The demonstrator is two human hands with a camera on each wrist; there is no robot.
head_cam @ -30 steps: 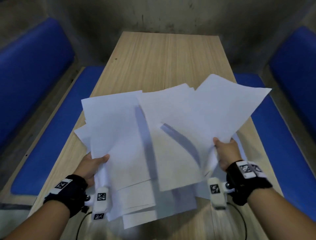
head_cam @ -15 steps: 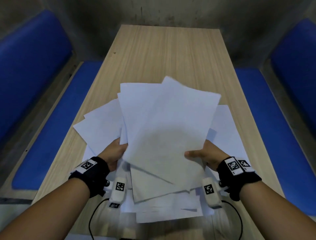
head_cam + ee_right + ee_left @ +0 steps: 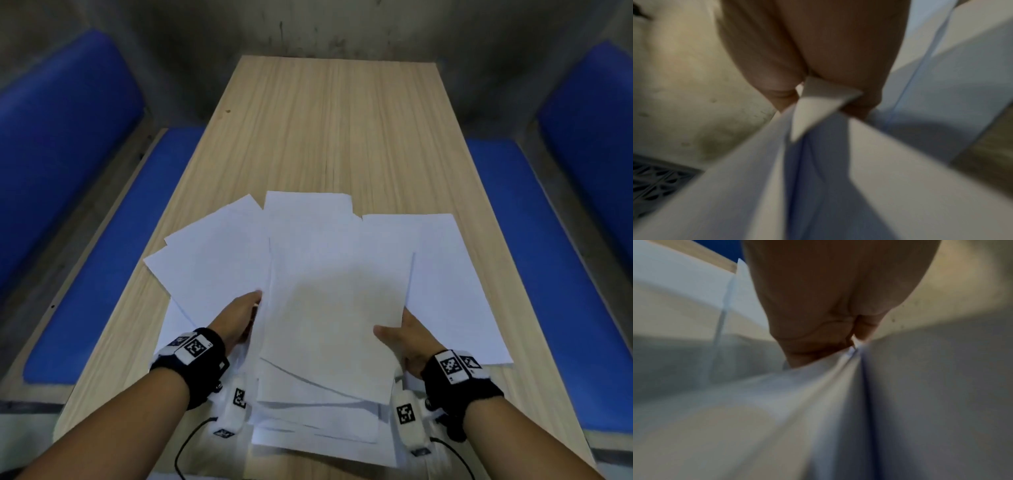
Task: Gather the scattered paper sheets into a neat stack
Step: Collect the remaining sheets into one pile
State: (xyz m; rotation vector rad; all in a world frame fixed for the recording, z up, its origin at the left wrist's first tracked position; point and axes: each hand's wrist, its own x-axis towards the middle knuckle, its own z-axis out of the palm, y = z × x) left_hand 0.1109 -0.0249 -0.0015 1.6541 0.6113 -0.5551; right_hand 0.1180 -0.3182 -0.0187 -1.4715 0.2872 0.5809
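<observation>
Holding a loose bundle of thin white paper sheets (image 3: 334,308) by its two long edges, the left hand (image 3: 239,317) and the right hand (image 3: 407,337) have the task perhaps halfway done: in the head view the sheets between the grips overlap but sit askew, their near corners fanning out towards the wrists, so squaring remains. Outboard of the left grip several more plain white sheets (image 3: 212,260) lie splayed on the pale wood-grain tabletop (image 3: 329,120), and outboard of the right grip another flat white sheet (image 3: 448,284) lies alone; these are yet to be drawn in. The paper looks matte, smooth and limp, bending softly where it is lifted. Blue padded benches (image 3: 102,257) flank the table on both sides. From the left wrist camera, blurred, the left hand (image 3: 830,305) shows fingers curled, pinching the edges of the bundle (image 3: 818,402), which pucker into a crease right at the grip and fan away below it. From the right wrist camera, also blurred, the right hand (image 3: 807,48) is likewise clamped on the bundle (image 3: 859,186), with one sharp triangular sheet corner (image 3: 818,104) poking up between thumb and fingers, a sign that the edges there are not aligned. Judging from this, tapping the bundle square and collecting the outliers is what is left.
</observation>
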